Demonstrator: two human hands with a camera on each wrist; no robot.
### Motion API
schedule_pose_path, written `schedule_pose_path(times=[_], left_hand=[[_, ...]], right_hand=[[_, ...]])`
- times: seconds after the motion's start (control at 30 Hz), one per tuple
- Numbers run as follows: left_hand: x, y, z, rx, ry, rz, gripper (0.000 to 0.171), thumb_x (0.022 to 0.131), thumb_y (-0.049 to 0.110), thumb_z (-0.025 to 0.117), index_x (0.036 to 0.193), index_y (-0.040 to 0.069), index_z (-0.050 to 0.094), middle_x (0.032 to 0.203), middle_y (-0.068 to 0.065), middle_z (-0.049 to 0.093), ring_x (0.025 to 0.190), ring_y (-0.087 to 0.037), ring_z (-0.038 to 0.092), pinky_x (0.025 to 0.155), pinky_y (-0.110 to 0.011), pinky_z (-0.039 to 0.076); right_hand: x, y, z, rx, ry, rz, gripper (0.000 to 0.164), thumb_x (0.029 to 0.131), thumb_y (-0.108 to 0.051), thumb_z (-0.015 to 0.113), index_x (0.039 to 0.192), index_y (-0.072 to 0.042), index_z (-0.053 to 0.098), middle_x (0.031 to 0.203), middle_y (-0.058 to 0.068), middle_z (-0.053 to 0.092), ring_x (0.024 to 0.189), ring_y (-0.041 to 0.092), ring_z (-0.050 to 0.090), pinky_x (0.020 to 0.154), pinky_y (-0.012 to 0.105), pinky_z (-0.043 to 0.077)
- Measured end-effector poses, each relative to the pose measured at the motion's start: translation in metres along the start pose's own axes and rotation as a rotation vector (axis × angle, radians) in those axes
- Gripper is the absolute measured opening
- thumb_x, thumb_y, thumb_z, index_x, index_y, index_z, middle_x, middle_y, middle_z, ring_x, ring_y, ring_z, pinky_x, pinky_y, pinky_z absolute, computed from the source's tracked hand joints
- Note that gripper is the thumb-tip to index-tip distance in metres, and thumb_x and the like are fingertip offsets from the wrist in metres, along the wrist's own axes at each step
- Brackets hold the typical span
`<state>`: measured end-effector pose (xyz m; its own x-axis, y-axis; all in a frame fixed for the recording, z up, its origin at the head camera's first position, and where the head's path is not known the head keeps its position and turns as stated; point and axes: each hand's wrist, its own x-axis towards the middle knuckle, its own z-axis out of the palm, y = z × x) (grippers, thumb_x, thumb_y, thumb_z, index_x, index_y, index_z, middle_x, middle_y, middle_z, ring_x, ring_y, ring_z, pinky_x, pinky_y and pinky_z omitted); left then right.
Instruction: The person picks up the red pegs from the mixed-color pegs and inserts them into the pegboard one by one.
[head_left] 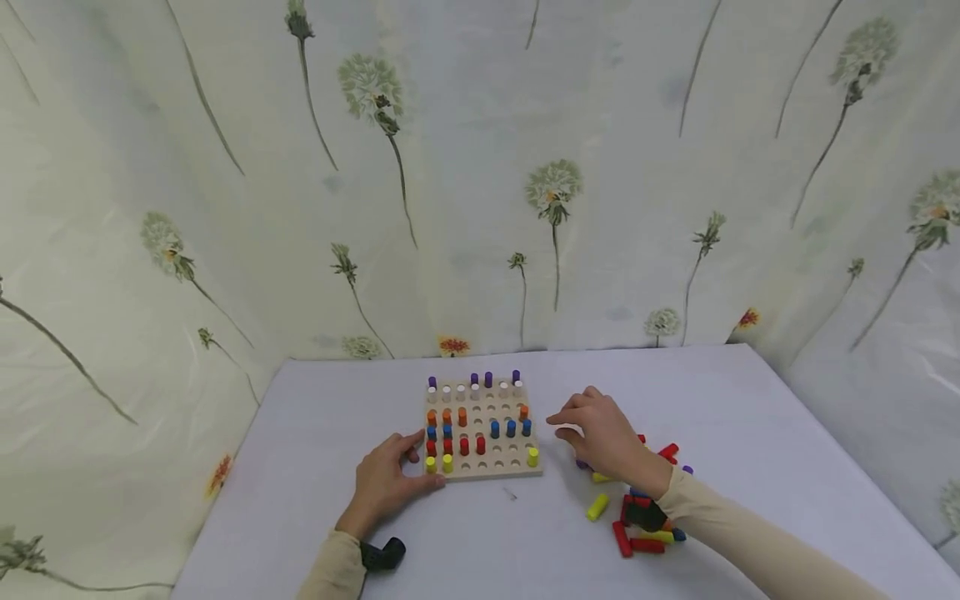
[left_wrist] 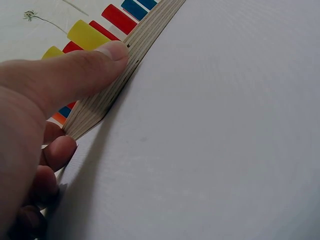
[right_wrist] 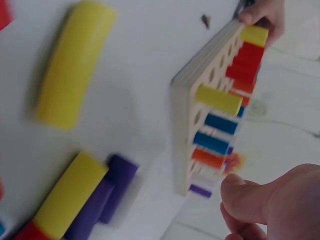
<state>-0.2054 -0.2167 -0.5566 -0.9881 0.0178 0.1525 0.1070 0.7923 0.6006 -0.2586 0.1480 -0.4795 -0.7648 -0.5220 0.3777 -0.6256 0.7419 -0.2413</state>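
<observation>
A square wooden pegboard (head_left: pixel 489 476) lies on the table with rows of purple, white, orange, blue, red and yellow pegs standing in its holes. My left hand (head_left: pixel 390 479) holds the board's near left corner; in the left wrist view the thumb (left_wrist: pixel 85 75) presses the near edge while the other fingers lie along the left side. Just right of the board hovers my right hand (head_left: pixel 603 433), thumb and fingers apart, no peg visible between them. A yellow peg (right_wrist: pixel 220 100) stands at the board's near right corner.
Loose pegs of several colours lie under and beside the right forearm, among them a red peg (head_left: pixel 622 539) and a yellow peg (head_left: pixel 597 507). A small scrap (head_left: pixel 510 493) lies in front of the board. A floral curtain (head_left: pixel 480 183) hangs behind the white table (head_left: pixel 300 433).
</observation>
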Motion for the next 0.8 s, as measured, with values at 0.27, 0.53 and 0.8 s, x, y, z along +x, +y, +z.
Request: schedule_pose_path(times=[0.27,0.53,0.8], left_hand=[[0.000,0.002,0.001,-0.003,-0.002,-0.006,0.087,0.072,0.060,0.092,0.143,0.017,0.068,0.089,0.013,0.058,0.075,-0.008,0.046,0.068,-0.027,0.034],[-0.001,0.002,0.002,0.005,0.012,-0.002,0.086,0.071,0.060,0.093,0.142,0.017,0.069,0.089,0.014,0.058,0.074,-0.008,0.045,0.067,-0.027,0.033],[-0.002,0.001,0.001,0.017,0.017,0.004,0.086,0.071,0.060,0.092,0.142,0.016,0.070,0.088,0.012,0.057,0.073,-0.008,0.044,0.065,-0.027,0.032]], right_hand=[[-0.019,0.044,-0.008,-0.037,-0.100,0.095,0.022,0.085,-0.008,0.088,0.107,-0.013,0.086,0.098,0.004,0.079,0.087,0.019,0.056,0.074,0.034,0.043],[-0.027,0.071,-0.018,-0.055,-0.236,0.205,0.025,0.089,-0.012,0.086,0.114,-0.011,0.083,0.105,0.008,0.078,0.092,0.023,0.057,0.076,0.037,0.045],[-0.037,0.079,-0.021,-0.059,-0.312,0.235,0.016,0.092,-0.012,0.082,0.108,-0.014,0.084,0.100,0.004,0.077,0.092,0.023,0.056,0.077,0.043,0.045]])
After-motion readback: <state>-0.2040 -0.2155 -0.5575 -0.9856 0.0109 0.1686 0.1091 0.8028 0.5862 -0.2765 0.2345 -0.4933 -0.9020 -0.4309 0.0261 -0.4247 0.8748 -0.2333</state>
